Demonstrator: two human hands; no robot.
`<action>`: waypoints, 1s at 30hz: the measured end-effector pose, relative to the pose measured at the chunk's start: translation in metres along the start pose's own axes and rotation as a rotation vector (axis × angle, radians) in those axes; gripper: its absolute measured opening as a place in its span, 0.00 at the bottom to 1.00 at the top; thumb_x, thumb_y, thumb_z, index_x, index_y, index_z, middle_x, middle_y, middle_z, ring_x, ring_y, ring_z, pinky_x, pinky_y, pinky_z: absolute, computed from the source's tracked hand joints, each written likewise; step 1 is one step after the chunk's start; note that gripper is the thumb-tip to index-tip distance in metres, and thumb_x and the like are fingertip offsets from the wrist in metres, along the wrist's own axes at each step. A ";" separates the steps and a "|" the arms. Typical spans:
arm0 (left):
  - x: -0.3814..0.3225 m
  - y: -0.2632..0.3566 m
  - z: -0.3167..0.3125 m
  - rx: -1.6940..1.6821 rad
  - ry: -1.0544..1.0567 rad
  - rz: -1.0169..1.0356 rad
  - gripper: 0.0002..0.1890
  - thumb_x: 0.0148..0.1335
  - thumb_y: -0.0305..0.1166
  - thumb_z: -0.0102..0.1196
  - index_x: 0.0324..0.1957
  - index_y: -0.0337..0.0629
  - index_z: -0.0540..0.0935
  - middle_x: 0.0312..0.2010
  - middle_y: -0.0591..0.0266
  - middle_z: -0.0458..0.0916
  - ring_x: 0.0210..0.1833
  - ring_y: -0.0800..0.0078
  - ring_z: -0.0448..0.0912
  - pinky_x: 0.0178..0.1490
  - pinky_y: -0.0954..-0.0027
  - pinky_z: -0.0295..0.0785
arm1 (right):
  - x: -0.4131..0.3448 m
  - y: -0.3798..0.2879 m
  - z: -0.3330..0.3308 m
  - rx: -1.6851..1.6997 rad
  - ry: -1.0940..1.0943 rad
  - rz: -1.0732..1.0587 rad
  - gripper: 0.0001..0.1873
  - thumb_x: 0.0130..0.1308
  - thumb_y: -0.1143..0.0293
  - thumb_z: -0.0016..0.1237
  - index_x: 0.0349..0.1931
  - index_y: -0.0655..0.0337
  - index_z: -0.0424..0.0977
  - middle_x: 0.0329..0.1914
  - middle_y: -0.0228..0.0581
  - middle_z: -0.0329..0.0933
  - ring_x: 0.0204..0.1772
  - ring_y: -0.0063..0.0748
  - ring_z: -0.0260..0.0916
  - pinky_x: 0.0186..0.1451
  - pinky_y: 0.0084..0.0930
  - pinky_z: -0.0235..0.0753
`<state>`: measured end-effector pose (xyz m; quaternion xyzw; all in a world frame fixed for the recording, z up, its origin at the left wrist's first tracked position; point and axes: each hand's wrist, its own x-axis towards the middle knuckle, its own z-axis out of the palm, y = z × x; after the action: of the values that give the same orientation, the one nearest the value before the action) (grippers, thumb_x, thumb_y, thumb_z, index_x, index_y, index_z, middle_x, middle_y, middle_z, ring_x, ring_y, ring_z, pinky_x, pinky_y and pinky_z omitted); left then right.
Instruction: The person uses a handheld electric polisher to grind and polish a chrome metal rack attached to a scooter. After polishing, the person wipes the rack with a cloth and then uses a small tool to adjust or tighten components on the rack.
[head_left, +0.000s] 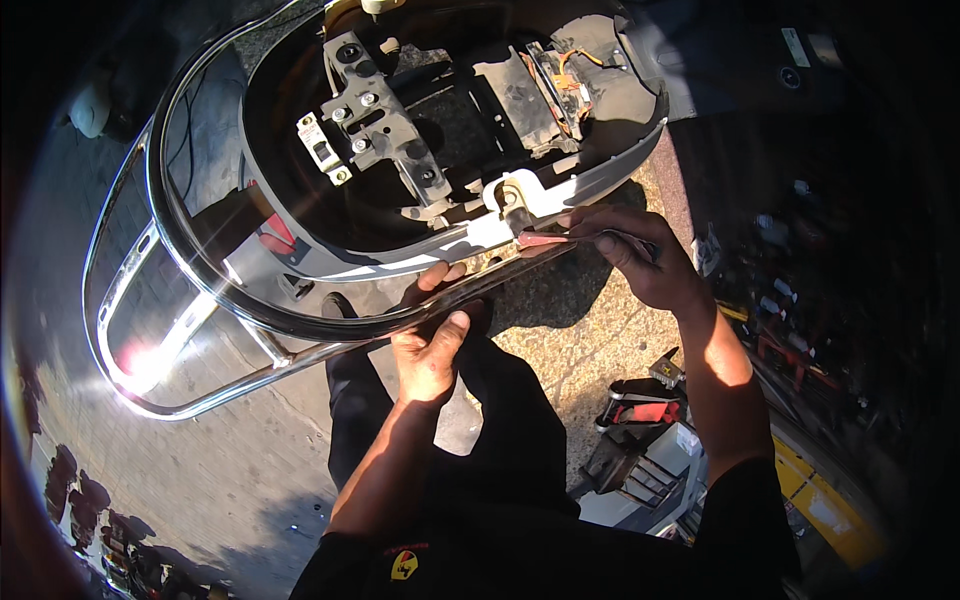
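A chrome tubular rear rack (255, 375) runs alongside the open tail body (352, 266) of a scooter. My left hand (431, 345) is closed around the rack's near tube, thumb on top and fingertips showing beyond it. Pinched in my right hand (645, 251) is a folded reddish strip (544, 240), possibly sandpaper. It meets the front end of the tube, beside a mounting bracket (514, 214) on the body's edge. Inside the body are a bolted metal plate (386, 124) and a white circuit breaker (322, 148) with a black switch.
Orange wires (574, 71) lie in the front of the body. The scooter's dark seat (720, 67) is at the upper right. Low on the right stand a red-and-black object (645, 411), a grey box (626, 510) and a yellow panel (821, 499). My legs (517, 405) are below the rack.
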<state>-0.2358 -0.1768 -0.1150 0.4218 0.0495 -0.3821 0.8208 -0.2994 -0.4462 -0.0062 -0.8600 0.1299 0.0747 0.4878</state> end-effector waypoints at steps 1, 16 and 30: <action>0.002 0.001 0.000 -0.001 -0.003 0.083 0.18 0.65 0.23 0.56 0.57 0.41 0.77 0.55 0.52 0.79 0.60 0.59 0.76 0.67 0.53 0.69 | -0.005 0.010 -0.003 0.005 0.037 -0.079 0.10 0.69 0.76 0.49 0.48 0.64 0.78 0.46 0.46 0.83 0.51 0.40 0.80 0.54 0.30 0.77; -0.043 0.118 -0.055 -0.159 0.417 -0.037 0.15 0.72 0.43 0.51 0.44 0.40 0.79 0.41 0.52 0.84 0.44 0.56 0.84 0.51 0.54 0.78 | -0.002 -0.036 0.159 -0.465 0.274 -0.305 0.27 0.53 0.76 0.58 0.57 0.64 0.75 0.66 0.48 0.71 0.73 0.47 0.64 0.77 0.53 0.52; -0.009 0.222 -0.043 0.534 -0.079 0.021 0.18 0.69 0.30 0.56 0.55 0.29 0.72 0.45 0.55 0.81 0.45 0.72 0.78 0.49 0.72 0.74 | 0.061 -0.159 0.254 -0.299 0.437 -0.133 0.50 0.54 0.52 0.58 0.70 0.76 0.52 0.71 0.64 0.51 0.72 0.62 0.52 0.75 0.54 0.49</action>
<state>-0.0834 -0.0613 0.0064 0.6086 -0.0893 -0.3893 0.6856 -0.1945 -0.1592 -0.0217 -0.9249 0.1629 -0.1267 0.3194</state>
